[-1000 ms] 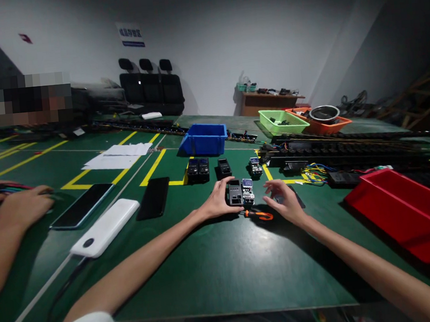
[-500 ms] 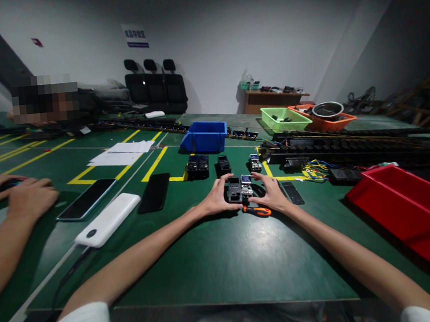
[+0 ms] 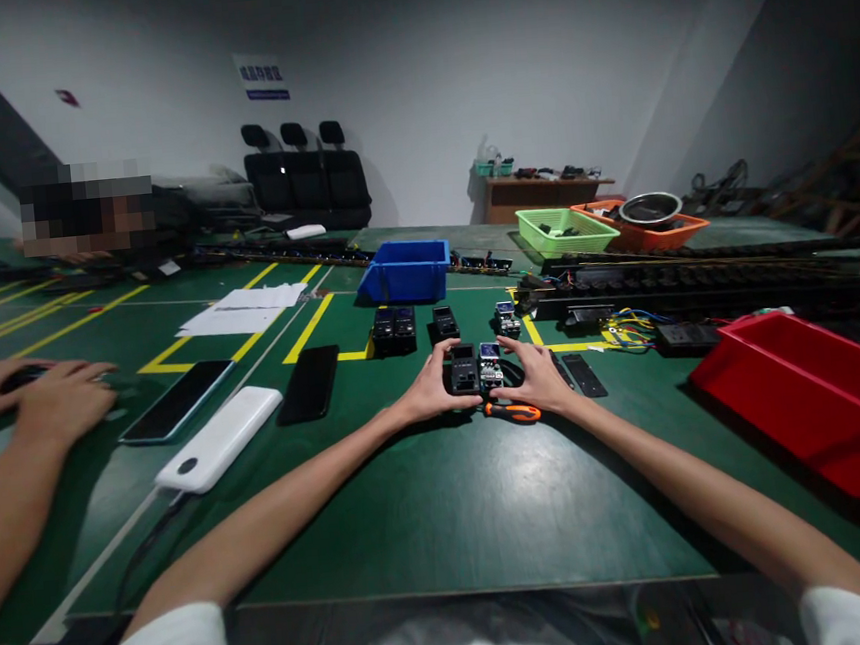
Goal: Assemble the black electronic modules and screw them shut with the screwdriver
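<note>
Between thumb and fingers, my left hand [image 3: 429, 383] grips a black plastic housing [image 3: 464, 370] with a window-like opening in its front. My right hand [image 3: 538, 377] pinches a small circuit board [image 3: 491, 367] with a little screen at its top. Housing and board are side by side, upright and very close; whether they touch I cannot tell. Just below them lies an orange-and-black screwdriver [image 3: 511, 413]. Behind my hands stand another black housing [image 3: 444, 322], a pair of black units [image 3: 394, 330] and another board with a screen [image 3: 506, 318].
Phones [image 3: 310, 384], a white power bank [image 3: 219, 439] and papers [image 3: 242, 310] lie to the left, near another person's hands [image 3: 60, 400]. A blue bin [image 3: 407, 272] stands behind. On the right are a red bin [image 3: 814, 409], flat black pieces [image 3: 583, 375], coloured wires [image 3: 631, 333] and long black assemblies [image 3: 623, 291].
The housing in my left hand has tilted slightly, its front now more upright. Both hands keep their grip. The whole view has shifted a little.
</note>
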`<state>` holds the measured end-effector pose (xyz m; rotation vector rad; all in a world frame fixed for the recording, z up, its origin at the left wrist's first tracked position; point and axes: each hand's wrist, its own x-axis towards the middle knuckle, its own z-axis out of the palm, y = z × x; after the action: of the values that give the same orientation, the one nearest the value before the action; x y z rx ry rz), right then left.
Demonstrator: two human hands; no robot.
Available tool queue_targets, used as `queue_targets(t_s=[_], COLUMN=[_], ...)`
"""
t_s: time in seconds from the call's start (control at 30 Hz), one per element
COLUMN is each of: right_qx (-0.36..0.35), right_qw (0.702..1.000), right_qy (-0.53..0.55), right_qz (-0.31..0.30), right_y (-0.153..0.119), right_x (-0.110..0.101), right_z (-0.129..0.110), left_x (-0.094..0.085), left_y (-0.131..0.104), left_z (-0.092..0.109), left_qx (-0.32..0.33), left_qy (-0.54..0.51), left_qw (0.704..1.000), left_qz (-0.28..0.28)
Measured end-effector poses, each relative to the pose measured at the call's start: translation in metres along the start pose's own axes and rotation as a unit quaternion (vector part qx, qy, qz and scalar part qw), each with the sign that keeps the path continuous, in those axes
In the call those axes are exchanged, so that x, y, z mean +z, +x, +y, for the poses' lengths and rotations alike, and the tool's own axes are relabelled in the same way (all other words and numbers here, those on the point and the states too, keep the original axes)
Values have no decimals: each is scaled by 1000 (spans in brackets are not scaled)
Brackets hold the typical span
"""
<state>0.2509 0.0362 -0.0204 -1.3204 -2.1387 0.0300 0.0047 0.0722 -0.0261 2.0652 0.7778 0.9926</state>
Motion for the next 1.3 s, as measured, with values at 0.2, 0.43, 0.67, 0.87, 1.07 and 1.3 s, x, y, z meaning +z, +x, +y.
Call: queue_targets(t_s=[0.2,0.43,0.67,0.87,1.07,1.3], right_qx=[-11,-23,-34,-23,-25,-25], right_qw=[1000,999,998,993,987,983], right_qy=[8,28,55,99,140,169], right_qz=[-9,5,28,64,74,66], right_y=[2,-1,-3,-4,-5,-5], right_x=[1,-1,-1,2,1,0], right_z=[0,-2,-1,1,-1,-2], left_x=[-1,0,1,1,1,-2], left_y=[1,3,3,3,2,4], left_z=[2,2,-2,-6,-3,4], left_qx=[-2,-4,7,3,8,3], left_qy=[-18,-13,-35,-52,-52,-68], left_qw=[1000,1000,999,999,999,998], left_qz=[6,-9,-11,-6,-3,-14])
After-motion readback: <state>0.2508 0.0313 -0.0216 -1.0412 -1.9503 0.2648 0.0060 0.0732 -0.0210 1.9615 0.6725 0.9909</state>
